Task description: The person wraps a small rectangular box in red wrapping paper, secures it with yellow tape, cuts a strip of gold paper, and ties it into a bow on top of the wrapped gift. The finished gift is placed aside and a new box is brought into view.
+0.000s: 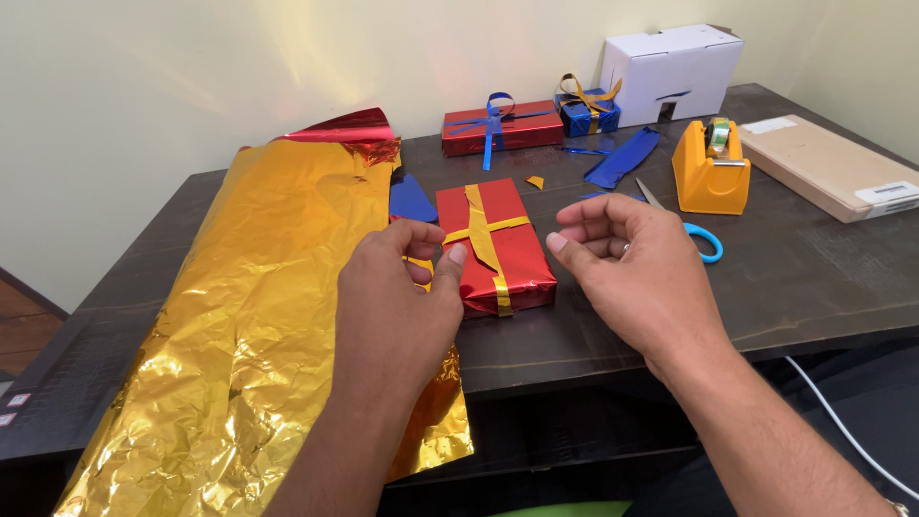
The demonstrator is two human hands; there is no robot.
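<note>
A small box wrapped in red foil (515, 251) lies on the dark table (814, 278), crossed by a gold ribbon (481, 230). My left hand (397, 297) sits at its left edge, thumb tip touching the gold ribbon, fingers curled. My right hand (632, 273) hovers just right of the box, fingers loosely bent and apart, holding nothing. A large crinkled sheet of gold foil (239, 325) spreads under and left of my left arm.
At the back lie a red box with blue ribbon (503, 126), a small blue box with gold ribbon (588, 110) and a white carton (670, 72). An orange tape dispenser (710, 168), blue-handled scissors (694, 235), blue foil scraps (622, 158) and a flat cardboard parcel (828, 168) sit right.
</note>
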